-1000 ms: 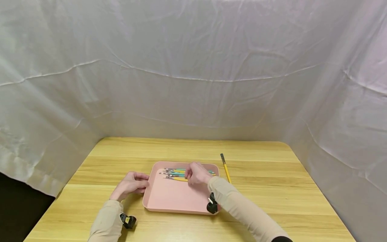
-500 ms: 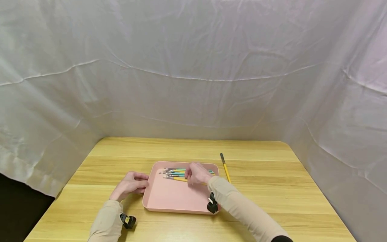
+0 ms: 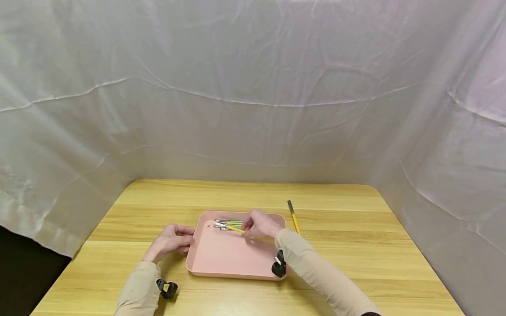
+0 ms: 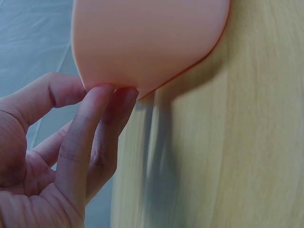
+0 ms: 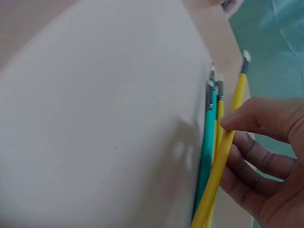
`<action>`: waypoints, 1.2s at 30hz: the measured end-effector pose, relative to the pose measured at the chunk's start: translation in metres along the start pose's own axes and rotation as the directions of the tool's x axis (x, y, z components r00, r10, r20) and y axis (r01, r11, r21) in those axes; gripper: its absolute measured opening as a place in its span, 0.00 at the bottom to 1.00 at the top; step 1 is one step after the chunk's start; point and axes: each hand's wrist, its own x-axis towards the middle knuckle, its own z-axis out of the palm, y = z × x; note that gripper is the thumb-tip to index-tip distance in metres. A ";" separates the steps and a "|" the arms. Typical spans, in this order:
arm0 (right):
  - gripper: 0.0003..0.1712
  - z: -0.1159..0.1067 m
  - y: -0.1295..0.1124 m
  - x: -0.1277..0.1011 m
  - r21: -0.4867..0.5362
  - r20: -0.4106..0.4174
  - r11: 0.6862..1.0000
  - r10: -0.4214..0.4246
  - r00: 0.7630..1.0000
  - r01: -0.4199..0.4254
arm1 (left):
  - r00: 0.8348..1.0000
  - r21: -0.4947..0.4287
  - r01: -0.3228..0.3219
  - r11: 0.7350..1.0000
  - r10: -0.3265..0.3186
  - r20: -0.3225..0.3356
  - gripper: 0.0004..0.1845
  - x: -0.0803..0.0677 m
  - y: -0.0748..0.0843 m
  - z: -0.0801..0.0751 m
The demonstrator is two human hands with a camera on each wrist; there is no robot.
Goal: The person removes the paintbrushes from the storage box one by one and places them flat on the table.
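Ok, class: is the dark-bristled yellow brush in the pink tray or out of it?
Out: the head view shows the yellow brush lying on the table, right of the pink tray.

Tray (image 3: 233, 261): plain pale pink on both floor and rim. Held brush (image 5: 222, 156): yellow handle, whitish bristles, dark collar. Along the tray's far edge, a teal-handled brush (image 5: 206, 152) and a yellow-handled brush (image 5: 220, 109), both with silvery ferrules. Beyond the tray's right edge, loose brush (image 3: 294, 217): yellow handle, dark grey head. Table (image 3: 371, 250): yellowish wood grain, banded and streaked parallel to its far edge. Backdrop (image 3: 253, 131): silver-grey, pinkish cast toward its upper right. Sleeves (image 3: 324, 276): beige. Left wrist camera (image 3: 168, 289): black, small yellow patch.
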 end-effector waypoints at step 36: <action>0.07 -0.031 0.008 -0.039 0.150 -0.083 0.989 -0.002 0.997 0.014 | 1.000 -0.019 0.004 1.000 -0.004 -0.017 0.23 0.002 0.001 0.001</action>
